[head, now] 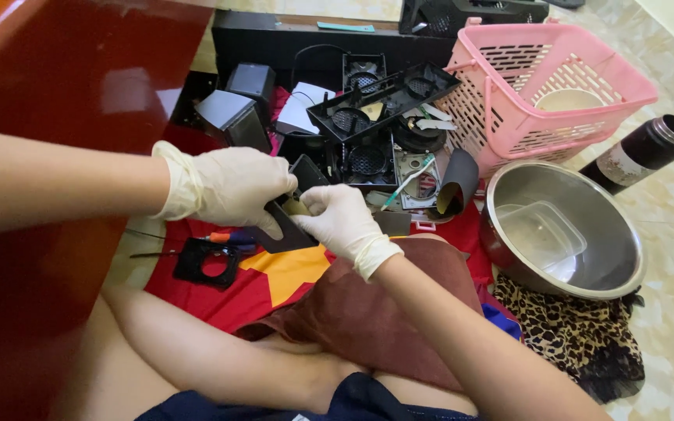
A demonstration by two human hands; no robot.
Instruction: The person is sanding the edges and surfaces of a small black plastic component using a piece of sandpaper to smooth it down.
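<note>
Black plastic makes up the small flat part [286, 226] that both gloved hands hold just above the red cloth [220, 292] on the floor; it looks light and stiff, more likely to snap than to bend, so it wants a soft, steady hold; its edges look thin, and thin gloves may slip on smooth plastic; the best place to take it seems to be the wide flat end, not the thin corner. White glove on the left hand [228, 187]; its fingers are curled shut over the top of the part and press down on it. White glove too on the right hand [342, 222]; its fingers are closed in a pinch on the near edge of the part, right beside the left thumb; the two hands touch. Near them lie a black square frame [207, 261] with a round hole and a screwdriver [232, 238] with an orange handle; a steel bowl [626, 234] and a pink basket [509, 93] sit well apart to the right.
</note>
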